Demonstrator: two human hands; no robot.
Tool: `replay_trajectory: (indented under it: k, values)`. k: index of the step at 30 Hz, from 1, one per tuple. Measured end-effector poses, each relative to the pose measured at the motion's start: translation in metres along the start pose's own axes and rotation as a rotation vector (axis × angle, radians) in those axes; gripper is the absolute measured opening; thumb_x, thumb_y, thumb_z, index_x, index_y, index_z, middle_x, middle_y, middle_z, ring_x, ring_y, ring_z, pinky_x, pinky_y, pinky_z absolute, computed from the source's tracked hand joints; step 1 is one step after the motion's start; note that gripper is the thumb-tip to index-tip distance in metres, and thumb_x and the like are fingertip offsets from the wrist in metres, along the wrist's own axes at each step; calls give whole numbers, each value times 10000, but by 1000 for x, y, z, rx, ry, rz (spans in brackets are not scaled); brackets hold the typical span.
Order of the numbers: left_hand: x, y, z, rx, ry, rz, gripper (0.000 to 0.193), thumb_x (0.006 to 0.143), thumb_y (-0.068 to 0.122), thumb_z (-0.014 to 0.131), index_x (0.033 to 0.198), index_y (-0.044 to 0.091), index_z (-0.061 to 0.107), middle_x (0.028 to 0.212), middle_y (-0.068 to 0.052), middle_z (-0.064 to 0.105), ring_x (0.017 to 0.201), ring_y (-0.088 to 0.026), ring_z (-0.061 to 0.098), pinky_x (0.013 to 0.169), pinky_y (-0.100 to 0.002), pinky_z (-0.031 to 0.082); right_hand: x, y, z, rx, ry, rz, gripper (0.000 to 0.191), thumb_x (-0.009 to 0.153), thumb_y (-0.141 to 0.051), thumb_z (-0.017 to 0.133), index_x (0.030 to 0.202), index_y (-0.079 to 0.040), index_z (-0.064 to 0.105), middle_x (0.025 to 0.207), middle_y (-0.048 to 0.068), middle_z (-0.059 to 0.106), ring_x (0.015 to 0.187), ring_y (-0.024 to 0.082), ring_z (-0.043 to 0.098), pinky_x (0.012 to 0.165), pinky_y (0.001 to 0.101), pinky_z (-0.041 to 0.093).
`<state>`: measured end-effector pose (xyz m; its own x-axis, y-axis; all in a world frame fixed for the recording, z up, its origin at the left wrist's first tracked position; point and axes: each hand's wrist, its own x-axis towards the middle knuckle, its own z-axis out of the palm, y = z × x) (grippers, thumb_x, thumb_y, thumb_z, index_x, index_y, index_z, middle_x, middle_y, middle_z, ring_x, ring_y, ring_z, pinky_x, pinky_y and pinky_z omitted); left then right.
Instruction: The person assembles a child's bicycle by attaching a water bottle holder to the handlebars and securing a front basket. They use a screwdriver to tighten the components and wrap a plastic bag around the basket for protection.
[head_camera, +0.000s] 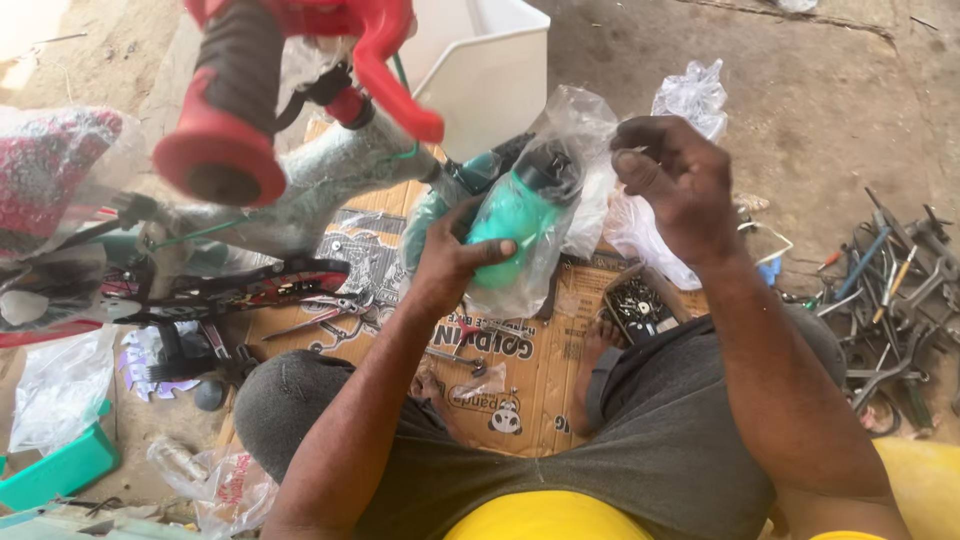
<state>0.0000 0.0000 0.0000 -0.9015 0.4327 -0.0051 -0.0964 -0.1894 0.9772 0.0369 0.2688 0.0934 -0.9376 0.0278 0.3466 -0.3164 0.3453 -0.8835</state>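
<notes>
- Left hand (450, 262): clenched around a teal bottle (517, 215), which is held tilted at frame centre, its dark cap toward 1 o'clock.
- Clear plastic bag (570, 130): wrapped over the bottle; its upper part is pinched by the right hand.
- Right hand (680, 180): at 3 o'clock of the bottle, fingers closed on the bag's plastic.
- Cardboard sheet (520, 350): laid flat on the ground beneath the hands, at 6 o'clock of the bottle.
- Small tray of screws (640, 305): set on the cardboard at 5 o'clock of the bottle, beside the right forearm.
- Red handlebar grip (225, 110): seen at 10 o'clock, close to the camera, with a red brake lever (395, 85) beside it.
- Pile of hand tools (895, 290): lying on the ground at 3 o'clock, well apart from the hands.
- White plastic tub (490, 70): standing at 12 o'clock.
</notes>
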Motion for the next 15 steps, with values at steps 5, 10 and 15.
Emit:
replay_trajectory:
  k: [5,10,15]
  values:
    - [4,-6,10,63,22,136,967,681,352,928,1453,-61,517,1336,-219,681,1239,-294,664,1104,-407,512,4,13,45,186,-39,272,383,962,-297,716,1222,-24,647,1101,85,710,978,156,694,825,279,606]
    - [15,-19,21,298,-93,125,817,657,284,878,1347,-6,550,1222,-158,714,1123,-264,711,1016,-395,561,0,31,54,254,-86,334,307,996,-300,698,1136,-26,688,1004,67,719,941,118,676,861,272,557]
    - [13,-26,23,727,-121,439,623,665,256,878,1186,35,618,1065,-189,718,1005,-379,717,895,-456,579,4,63,42,144,39,709,299,985,-229,772,1029,56,694,878,128,659,710,196,569,669,380,517]
